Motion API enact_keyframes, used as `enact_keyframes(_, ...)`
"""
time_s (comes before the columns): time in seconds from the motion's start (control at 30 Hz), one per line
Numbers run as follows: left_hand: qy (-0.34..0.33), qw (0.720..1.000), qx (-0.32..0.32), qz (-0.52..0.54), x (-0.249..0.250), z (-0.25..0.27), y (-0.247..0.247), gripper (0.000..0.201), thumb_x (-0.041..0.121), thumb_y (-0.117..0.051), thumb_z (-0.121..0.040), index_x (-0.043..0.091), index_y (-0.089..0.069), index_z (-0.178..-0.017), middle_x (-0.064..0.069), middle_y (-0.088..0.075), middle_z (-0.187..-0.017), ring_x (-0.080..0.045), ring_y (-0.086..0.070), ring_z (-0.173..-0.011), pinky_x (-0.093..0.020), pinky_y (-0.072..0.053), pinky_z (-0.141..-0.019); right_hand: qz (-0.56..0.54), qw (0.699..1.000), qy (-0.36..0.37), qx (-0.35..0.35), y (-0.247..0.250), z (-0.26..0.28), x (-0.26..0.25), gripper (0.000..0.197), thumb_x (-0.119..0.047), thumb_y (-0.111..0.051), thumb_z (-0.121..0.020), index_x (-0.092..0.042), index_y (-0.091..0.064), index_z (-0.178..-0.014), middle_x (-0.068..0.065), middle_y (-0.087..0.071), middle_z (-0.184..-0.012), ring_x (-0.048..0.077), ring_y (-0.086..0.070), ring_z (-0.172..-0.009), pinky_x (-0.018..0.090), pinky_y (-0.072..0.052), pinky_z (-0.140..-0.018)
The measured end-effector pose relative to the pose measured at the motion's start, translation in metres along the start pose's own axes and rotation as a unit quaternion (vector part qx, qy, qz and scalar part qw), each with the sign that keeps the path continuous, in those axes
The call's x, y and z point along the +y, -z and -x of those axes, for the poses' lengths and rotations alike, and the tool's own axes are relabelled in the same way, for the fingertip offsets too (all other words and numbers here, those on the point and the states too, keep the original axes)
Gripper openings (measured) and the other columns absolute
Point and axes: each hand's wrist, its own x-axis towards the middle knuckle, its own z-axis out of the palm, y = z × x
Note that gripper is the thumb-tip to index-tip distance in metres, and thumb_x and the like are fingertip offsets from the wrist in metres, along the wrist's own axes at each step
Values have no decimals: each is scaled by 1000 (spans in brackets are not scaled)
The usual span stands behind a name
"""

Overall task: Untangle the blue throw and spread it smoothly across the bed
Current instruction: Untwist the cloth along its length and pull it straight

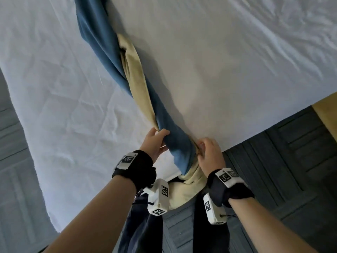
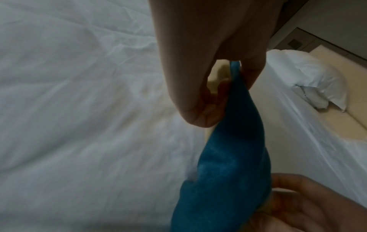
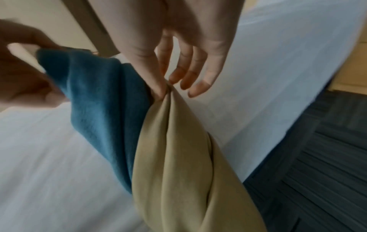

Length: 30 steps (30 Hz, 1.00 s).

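Blue throw [image 1: 102,52] lies twisted like a rope together with a cream cloth [image 1: 138,83] across the white bed [image 1: 237,52], its long axis running from about eleven o'clock at the far side down to five o'clock at the near edge, where the tail end spills over toward the dark floor [image 1: 291,152]. Both hands sit at that near end, right at the bed's edge. The left hand [image 1: 155,143] pinches the blue fabric between thumb and fingers on the nine o'clock side of the twist; the right hand [image 1: 209,152] pinches a gathered fold of the cream cloth on the three o'clock side, its other fingers loose. The two hands are close together with the twisted bundle between them, so neither is clearly nearer. Nearly the whole rope stretches away from them toward eleven o'clock. My guess is the coming move means drawing the hands apart sideways, across that axis, so the two cloths unwind; pulling along it would likely only tighten the twist
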Motion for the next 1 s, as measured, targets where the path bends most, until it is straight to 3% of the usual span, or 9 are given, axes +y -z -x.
enact_keyframes(0.17,-62,989,57,-117,-25,4,-30,16,15,-64,-86,12,-54,-98,-6,-59,-94,-20,-55,-87,-29,-44,-73,-129,984,1,-121,11,-3,7,41,-10,-63,-79,-12,-50,-118,12,-60,-116,26,-60,-103,38,-48,-93)
enact_keyframes(0.27,-62,988,80,-114,-39,6,-47,40,17,-62,-87,4,-49,-122,-12,-59,-121,-27,-55,-112,-42,-46,-98,-157,966,9,-204,20,-7,9,55,-20,-68,-77,-20,-44,-127,5,-60,-123,21,-60,-108,38,-48,-96)
enact_keyframes(0.33,-37,993,92,-68,-48,9,-52,36,21,-59,-89,4,-47,-119,-11,-56,-120,-27,-53,-112,-40,-44,-98,-125,963,23,-239,23,-11,8,59,-23,-70,-77,-20,-42,-129,4,-59,-125,22,-57,-113,39,-46,-98)
enact_keyframes(0.4,-18,993,105,-59,-58,15,-51,32,22,-57,-90,6,-44,-114,-12,-53,-115,-26,-51,-106,-37,-44,-89,-84,965,36,-244,20,-13,8,54,-21,-69,-79,-16,-44,-127,6,-60,-125,24,-56,-114,41,-45,-98)
enact_keyframes(0.47,-12,990,115,-78,-67,23,-46,38,16,-56,-89,3,-40,-121,-13,-52,-118,-28,-51,-107,-41,-45,-94,-42,972,47,-225,17,-13,6,42,-17,-65,-84,-13,-49,-122,8,-63,-119,27,-58,-109,41,-45,-96)
enact_keyframes(0.57,-26,973,115,-200,-72,32,-32,40,5,-53,-84,0,-41,-122,-17,-55,-116,-28,-53,-102,-43,-44,-92,-27,981,66,-182,12,-9,2,24,-7,-57,-86,-10,-56,-110,10,-66,-110,29,-60,-103,40,-47,-92)
enact_keyframes(0.7,-87,945,78,-306,-73,42,-18,37,1,-55,-81,-2,-48,-118,-20,-59,-120,-28,-55,-109,-45,-43,-97,-97,987,78,-102,8,3,-10,18,-9,-57,-86,-10,-60,-104,10,-64,-103,23,-61,-91,38,-49,-89)
enact_keyframes(0.87,-128,947,-16,-295,-81,65,-21,50,-3,-52,-86,7,-40,-134,-10,-55,-129,-27,-58,-112,-40,-46,-98,-154,965,-51,-205,14,3,-29,26,-49,-57,-85,-24,-58,-92,-9,-60,-87,16,-59,-93,31,-47,-84)
enact_keyframes(1.0,-100,951,-97,-275,-79,71,-32,65,-3,-47,-89,20,-26,-146,0,-43,-142,-24,-60,-99,-30,-46,-81,-90,974,-47,-203,17,-5,-39,31,-45,-60,-82,-17,-56,-94,-3,-59,-81,18,-57,-79,27,-40,-68)
